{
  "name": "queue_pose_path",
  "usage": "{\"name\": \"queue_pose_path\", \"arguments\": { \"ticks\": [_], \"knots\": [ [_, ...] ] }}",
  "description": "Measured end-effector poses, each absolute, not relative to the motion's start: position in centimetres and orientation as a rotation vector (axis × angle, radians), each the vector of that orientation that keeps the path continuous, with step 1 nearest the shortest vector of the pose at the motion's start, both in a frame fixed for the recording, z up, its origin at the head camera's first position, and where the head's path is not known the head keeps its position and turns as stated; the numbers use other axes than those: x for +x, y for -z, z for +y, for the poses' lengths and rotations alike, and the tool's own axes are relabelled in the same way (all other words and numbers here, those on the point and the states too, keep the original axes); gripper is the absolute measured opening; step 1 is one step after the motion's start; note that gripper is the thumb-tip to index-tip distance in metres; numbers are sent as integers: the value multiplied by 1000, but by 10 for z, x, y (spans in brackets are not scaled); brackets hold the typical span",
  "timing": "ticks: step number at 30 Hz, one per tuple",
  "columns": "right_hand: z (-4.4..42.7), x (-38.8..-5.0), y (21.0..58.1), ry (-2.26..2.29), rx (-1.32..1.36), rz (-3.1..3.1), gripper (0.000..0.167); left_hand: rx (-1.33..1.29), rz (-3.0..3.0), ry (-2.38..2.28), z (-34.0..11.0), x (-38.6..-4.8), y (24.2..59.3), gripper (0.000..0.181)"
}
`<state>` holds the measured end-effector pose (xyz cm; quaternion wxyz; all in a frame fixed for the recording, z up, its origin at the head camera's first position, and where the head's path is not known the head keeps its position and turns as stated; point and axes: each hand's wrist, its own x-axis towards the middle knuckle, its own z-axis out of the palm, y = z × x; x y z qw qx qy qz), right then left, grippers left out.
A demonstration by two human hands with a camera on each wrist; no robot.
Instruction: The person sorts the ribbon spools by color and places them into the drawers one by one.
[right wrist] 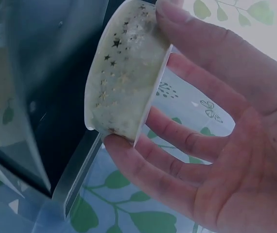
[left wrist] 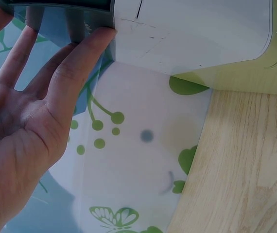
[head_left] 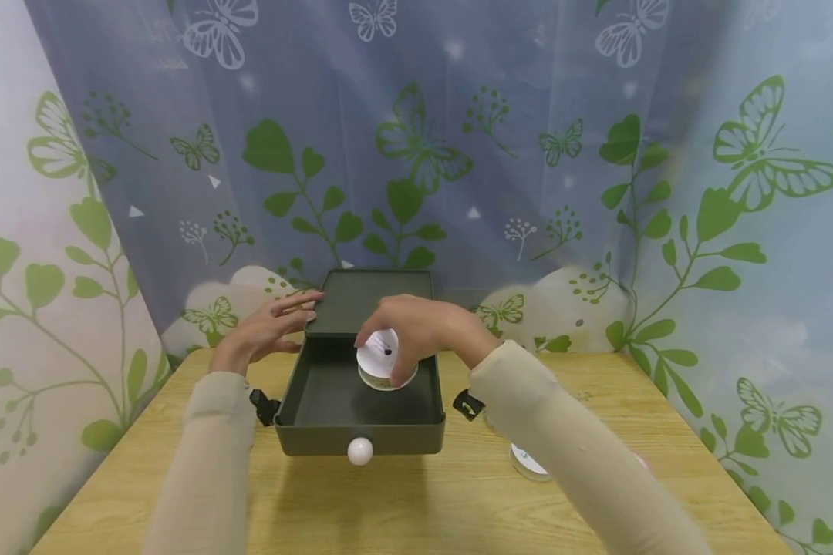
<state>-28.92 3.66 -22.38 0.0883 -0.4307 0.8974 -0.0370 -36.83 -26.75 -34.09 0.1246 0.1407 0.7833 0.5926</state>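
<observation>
A dark box stands on the table with its drawer pulled out, a white round knob on the front. My right hand pinches a white spool by its rims over the drawer. In the right wrist view the spool carries a pale ribbon with small gold stars, held between the thumb and fingers of my right hand. My left hand touches the box's left side with extended fingers; in the left wrist view the left hand's fingertips rest against the dark edge.
Another white spool lies on the wooden table, right of the drawer, partly behind my right sleeve. Part of another round item shows near the right wrist strap. A patterned curtain hangs behind the table.
</observation>
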Motion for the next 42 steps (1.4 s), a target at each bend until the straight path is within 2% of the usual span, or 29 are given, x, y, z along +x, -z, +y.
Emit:
{"name": "queue_pose_path", "arguments": {
  "ticks": [13,42],
  "knots": [
    [1,-295,225,29,-1258,2621,65,406,2283,-1722,-268,-367,340,65],
    [-41,-303,253,-106,-1229,2557,65,437,2275,-1711,-269,-369,341,64]
  ]
}}
